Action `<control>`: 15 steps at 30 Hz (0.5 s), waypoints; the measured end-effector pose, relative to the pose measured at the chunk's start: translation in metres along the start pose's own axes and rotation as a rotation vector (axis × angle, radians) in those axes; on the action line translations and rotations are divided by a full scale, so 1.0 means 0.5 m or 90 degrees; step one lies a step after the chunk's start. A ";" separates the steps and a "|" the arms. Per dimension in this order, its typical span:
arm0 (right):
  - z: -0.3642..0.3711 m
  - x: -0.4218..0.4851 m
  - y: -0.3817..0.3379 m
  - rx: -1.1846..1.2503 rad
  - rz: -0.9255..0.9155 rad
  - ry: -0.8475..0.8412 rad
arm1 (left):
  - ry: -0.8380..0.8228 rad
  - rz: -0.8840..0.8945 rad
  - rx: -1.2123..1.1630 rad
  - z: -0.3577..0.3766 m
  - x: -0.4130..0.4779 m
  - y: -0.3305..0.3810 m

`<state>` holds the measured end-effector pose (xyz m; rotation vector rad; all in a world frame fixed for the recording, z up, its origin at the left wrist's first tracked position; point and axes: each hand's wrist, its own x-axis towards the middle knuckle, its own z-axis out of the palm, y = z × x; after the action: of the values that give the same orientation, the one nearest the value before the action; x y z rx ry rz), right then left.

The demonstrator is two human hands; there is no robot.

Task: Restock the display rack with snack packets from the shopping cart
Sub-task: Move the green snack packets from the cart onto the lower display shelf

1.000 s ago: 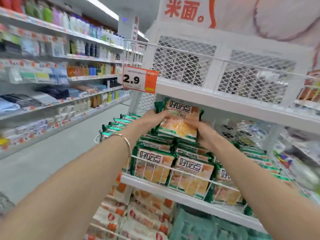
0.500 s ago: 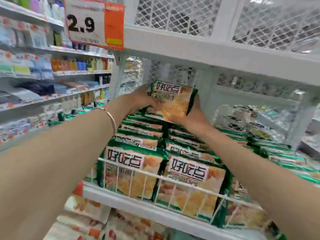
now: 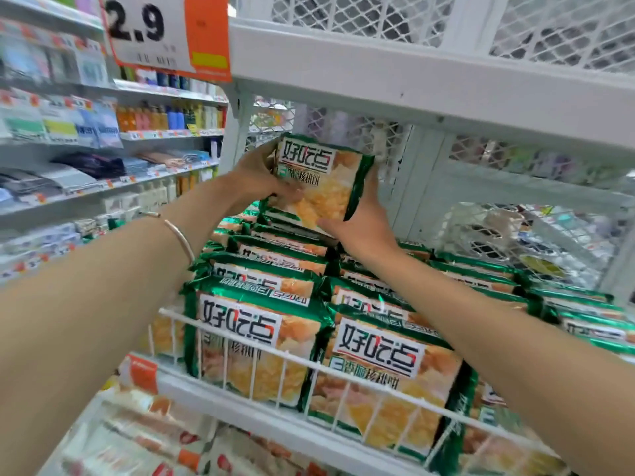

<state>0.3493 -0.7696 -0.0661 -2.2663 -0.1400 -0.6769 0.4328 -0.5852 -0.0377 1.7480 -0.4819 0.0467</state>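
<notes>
Held upright between the left hand and right hand above the back row of the display rack, the snack packet — fingers curled round both edges — could slump forward onto the stacked packets if released unsupported.

The snack packet is being lifted and tilted upright between the left hand and right hand.

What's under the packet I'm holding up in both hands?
Directly under the held packet lie rows of the same green packets. The shelf floor beneath them is covered, so it cannot be seen.
</notes>
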 end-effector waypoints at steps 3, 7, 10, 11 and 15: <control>0.029 0.005 0.001 -0.015 0.001 -0.011 | -0.016 -0.034 0.021 0.000 0.004 -0.021; 0.054 0.042 0.000 -0.011 0.021 -0.003 | -0.089 -0.053 0.083 0.016 0.014 -0.034; 0.060 0.069 0.014 -0.012 0.086 -0.004 | -0.085 -0.053 0.080 0.013 0.021 -0.025; 0.060 0.067 0.011 -0.026 0.109 -0.021 | -0.080 -0.060 0.080 0.013 0.019 -0.027; 0.065 0.050 0.003 -0.017 0.126 -0.012 | -0.037 -0.077 0.127 0.020 0.002 -0.025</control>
<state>0.3852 -0.7507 -0.0732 -2.2755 0.0837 -0.5563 0.4357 -0.5929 -0.0512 1.9754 -0.4250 -0.0434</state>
